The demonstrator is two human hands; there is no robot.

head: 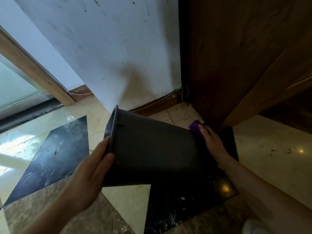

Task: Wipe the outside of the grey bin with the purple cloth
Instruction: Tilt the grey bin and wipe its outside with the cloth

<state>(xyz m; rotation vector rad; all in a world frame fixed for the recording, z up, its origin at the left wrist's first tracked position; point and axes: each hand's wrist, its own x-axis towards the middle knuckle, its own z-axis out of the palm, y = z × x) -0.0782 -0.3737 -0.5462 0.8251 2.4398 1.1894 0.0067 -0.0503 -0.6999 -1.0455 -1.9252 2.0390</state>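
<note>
Bin: grey bin (152, 149) tipped on its side above the tiled floor (270, 149), open mouth facing left, base to the right
Left hand: left hand (87, 176) has its grip closed on the bin's rim, thumb outside
Right hand: right hand (212, 142) lies flat, pressing the purple cloth (195, 126) against the bin's base end
Behind: white wall (109, 48), wooden cabinet (236, 48) at right

Bin (152, 149) tipped sideways between hands, left hand (87, 176) at rim, cloth (195, 126) at base, wall (109, 48) behind

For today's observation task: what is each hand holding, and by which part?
Left hand grips the grey bin by its rim; right hand presses the purple cloth against its base end.
</note>
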